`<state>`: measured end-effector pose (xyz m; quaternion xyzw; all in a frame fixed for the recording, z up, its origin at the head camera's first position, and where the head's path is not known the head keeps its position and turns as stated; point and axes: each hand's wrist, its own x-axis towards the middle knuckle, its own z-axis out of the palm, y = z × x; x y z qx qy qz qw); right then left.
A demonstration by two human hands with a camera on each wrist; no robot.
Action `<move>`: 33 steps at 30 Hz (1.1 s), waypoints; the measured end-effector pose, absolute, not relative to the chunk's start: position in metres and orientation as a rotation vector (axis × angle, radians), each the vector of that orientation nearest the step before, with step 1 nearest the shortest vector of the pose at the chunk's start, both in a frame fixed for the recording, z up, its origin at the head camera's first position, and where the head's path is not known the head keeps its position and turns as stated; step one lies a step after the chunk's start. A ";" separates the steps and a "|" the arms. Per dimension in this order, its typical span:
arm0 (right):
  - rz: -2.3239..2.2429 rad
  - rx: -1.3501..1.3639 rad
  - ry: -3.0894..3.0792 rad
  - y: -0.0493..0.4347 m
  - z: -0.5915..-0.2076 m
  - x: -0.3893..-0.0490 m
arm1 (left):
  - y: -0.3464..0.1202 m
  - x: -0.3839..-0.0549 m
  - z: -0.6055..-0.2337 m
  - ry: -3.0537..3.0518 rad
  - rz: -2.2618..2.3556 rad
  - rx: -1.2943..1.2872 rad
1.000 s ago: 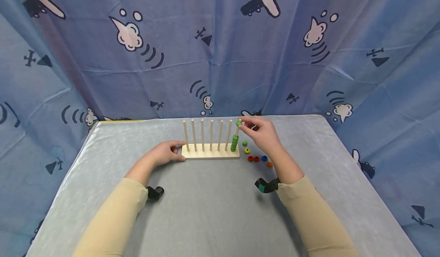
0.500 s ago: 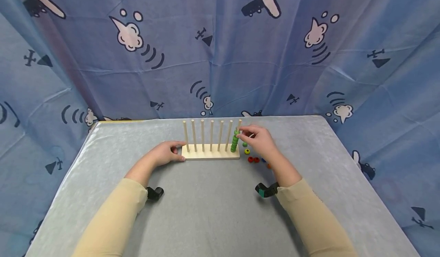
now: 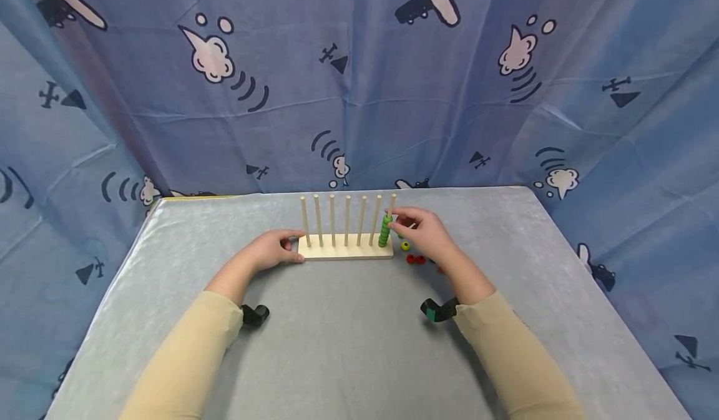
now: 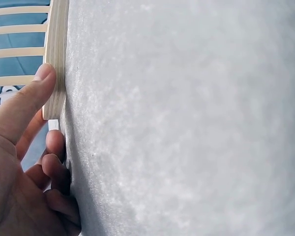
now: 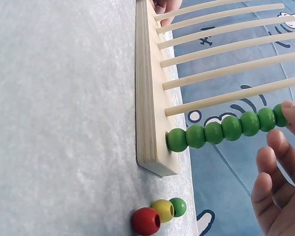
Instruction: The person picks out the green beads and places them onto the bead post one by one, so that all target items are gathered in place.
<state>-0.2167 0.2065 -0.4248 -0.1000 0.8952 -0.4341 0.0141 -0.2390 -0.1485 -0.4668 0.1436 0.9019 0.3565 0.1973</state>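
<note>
A pale wooden peg stand [image 3: 331,253] with several upright pegs stands on the table. My left hand [image 3: 271,249] grips its left end, with the thumb [image 4: 45,73] on the front edge and fingers behind. Several green beads [image 5: 214,132] are stacked on the rightmost peg. At the top of that stack, my right hand [image 3: 425,229] pinches the uppermost green bead [image 5: 280,114] between thumb and index finger; the index finger is mostly hidden in the right wrist view. The other right fingers are loosely bent beside the stack. The remaining pegs bear no beads.
Right of the stand lie loose beads: a yellow bead [image 3: 405,246], two red beads, one of them the nearer red bead [image 5: 146,221], and a loose green bead [image 5: 177,207]. An orange bead [image 3: 440,270] is partly covered by the right arm. A blue patterned curtain [image 3: 359,83] hangs behind.
My right hand has lowered a green bead down the rightmost peg onto the stack, the arm now covering more of the loose beads. The left hand keeps its grip on the stand.
</note>
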 end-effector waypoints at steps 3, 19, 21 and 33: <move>-1.334 -0.296 2.779 0.209 -0.424 -0.217 | -0.149 -0.240 -0.467 2.526 1.000 0.409; -1.156 -0.244 2.763 0.229 -0.433 -0.226 | -0.149 -0.239 -0.469 2.523 1.009 0.403; -1.104 -0.234 2.765 0.232 -0.436 -0.228 | -0.149 -0.239 -0.469 2.526 1.005 0.403; -0.932 -0.103 2.730 0.238 -0.458 -0.244 | -0.149 -0.239 -0.469 2.519 1.001 0.376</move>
